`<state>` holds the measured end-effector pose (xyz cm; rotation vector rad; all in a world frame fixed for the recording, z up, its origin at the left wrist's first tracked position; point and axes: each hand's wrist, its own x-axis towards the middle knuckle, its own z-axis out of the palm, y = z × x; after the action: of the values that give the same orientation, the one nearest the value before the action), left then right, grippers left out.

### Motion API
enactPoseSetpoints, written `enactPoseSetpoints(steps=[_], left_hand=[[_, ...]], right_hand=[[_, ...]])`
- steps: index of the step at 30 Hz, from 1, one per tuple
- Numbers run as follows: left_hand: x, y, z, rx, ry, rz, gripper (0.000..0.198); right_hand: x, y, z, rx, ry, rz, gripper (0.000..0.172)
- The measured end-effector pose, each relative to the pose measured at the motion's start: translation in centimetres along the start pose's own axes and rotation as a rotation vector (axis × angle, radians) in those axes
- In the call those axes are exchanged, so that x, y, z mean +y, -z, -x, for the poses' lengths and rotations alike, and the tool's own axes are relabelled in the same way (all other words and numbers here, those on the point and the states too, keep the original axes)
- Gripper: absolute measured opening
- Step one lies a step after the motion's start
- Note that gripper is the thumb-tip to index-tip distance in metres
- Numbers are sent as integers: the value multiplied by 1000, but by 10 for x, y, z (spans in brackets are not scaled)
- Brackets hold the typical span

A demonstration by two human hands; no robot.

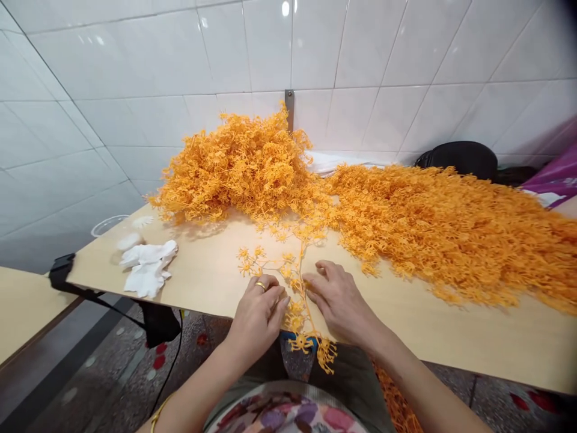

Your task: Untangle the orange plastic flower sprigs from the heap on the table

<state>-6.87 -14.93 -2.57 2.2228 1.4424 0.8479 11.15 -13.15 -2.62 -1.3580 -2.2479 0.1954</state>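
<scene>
An orange artificial flower sprig (pixel 303 300) with thin branching stems lies at the table's front edge, its lower blossoms hanging over the edge. My left hand (pixel 259 310), a ring on one finger, is on the left of the sprig, its fingers curled together around one of the side blossoms. From the right, my right hand (pixel 340 297) has its thumb and fingertips bent against the main stem. The exact contact of the fingertips is partly hidden. Behind my hands, the sprig's upper end meets the loose orange sprigs of the heap (pixel 243 168).
A second long pile of orange sprigs (pixel 451 228) spreads over the table's right side. Crumpled white tissue (pixel 151 267) and a whitish round object (pixel 129 242) sit at the left. A black strap (pixel 108 310) hangs off the left edge. The tiled wall (pixel 360 54) closes the back.
</scene>
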Motion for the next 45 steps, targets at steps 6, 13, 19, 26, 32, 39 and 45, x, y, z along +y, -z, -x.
enactPoseSetpoints(steps=[6, 13, 19, 26, 32, 39, 45], left_hand=[[8, -15, -40, -10, 222, 654, 21], [24, -19, -112, -216, 724, 1390, 15], [12, -31, -148, -194, 716, 1343, 14], [-2, -55, -162, -220, 633, 1276, 16], [-16, -62, -165, -305, 467, 1409, 25], [-22, -60, -165, -323, 374, 1502, 17], [-15, -49, -163, -416, 322, 1692, 12]], right_hand=[[6, 10, -30, -18, 31, -82, 12], [33, 21, -73, 99, -16, -233, 11], [63, 15, -89, 162, -200, -624, 12], [75, 4, -90, 167, -445, -1214, 26], [70, 15, -95, 16, -406, -1391, 23], [66, -8, -109, 155, -373, -1232, 25], [72, 3, -112, 512, -599, -1375, 26]])
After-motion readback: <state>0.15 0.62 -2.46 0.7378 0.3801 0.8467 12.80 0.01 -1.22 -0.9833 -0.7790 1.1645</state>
